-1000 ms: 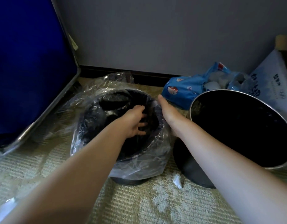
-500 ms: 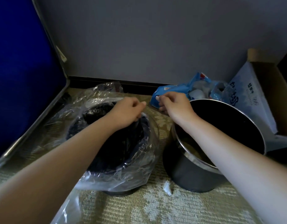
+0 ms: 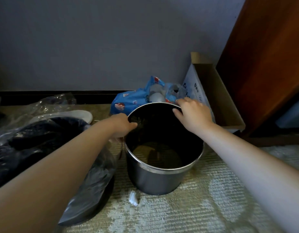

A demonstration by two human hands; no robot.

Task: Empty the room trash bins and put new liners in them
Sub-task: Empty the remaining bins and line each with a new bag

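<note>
Metal bin [image 3: 155, 180] dead centre, standing upright on the carpet [image 3: 204, 207]. Long axis vertical, open mouth pointing straight up at the camera, shiny rim all round, dark inside with a brownish bottom showing.

Left hand [image 3: 122, 125] clamped on the left side of the rim, fingertips hooked over into the mouth. Right hand [image 3: 192, 113] grabbing the far right of the rim, fingers curled over the edge and thumb inside. So both hands grasping the same bin, one on each side.

Count-wise:
- two bins: the metal one, plus a second bin [image 3: 98, 195] just beside it on the left. Dark, wrapped in a crinkly clear liner [image 3: 44, 106], and mostly buried under the plastic and the left forearm, so probably upright but hard to say for sure
- two bare hands, two bare forearms reaching in from the bottom corners
- one blue bag [image 3: 132, 100] with printed patches, stuffed with pale rubbish, just behind the metal bin and against the wall
- one cardboard box [image 3: 217, 91], open, with a white printed side, to the right of the blue bag
- one little white paper scrap [image 3: 133, 200] on the floor in front, between the two bins

Floor: low-pile carpet, greenish beige with a paler blotchy pattern. Behind everything a plain grey wall [image 3: 111, 47] with a black baseboard [image 3: 44, 95] along the bottom. Reddish wooden panel [image 3: 266, 64] filling the right side, leaning in over the box. Pretty dim lighting overall.
</note>
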